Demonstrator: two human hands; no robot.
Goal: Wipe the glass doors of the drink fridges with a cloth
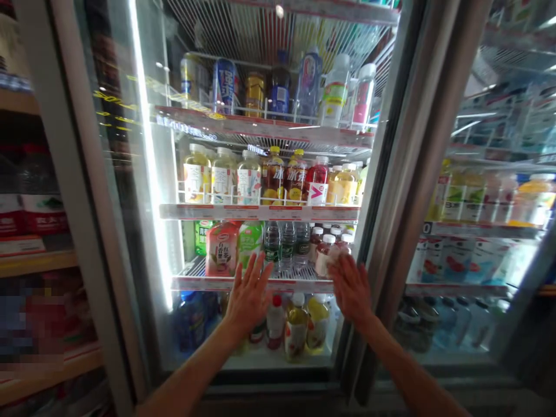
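My left hand (249,295) is open, fingers spread and stretched upward, in front of the lower shelves of a lit drinks fridge. Behind its fingertips stand a red tea jug (221,249) and a green-labelled jug (251,237). My right hand (351,286) is raised near the right edge of the fridge's glass door, with a pale crumpled cloth (334,255) under its fingers. Small dark-red bottles with white caps (325,246) stand behind it. Whether either palm touches the glass, I cannot tell.
The metal door frame (417,191) runs just right of my right hand. Bottles and cans fill the shelves (260,212) behind the glass. A second drinks fridge (478,229) stands at the right. Wooden shelves (39,263) with packaged goods are at the left.
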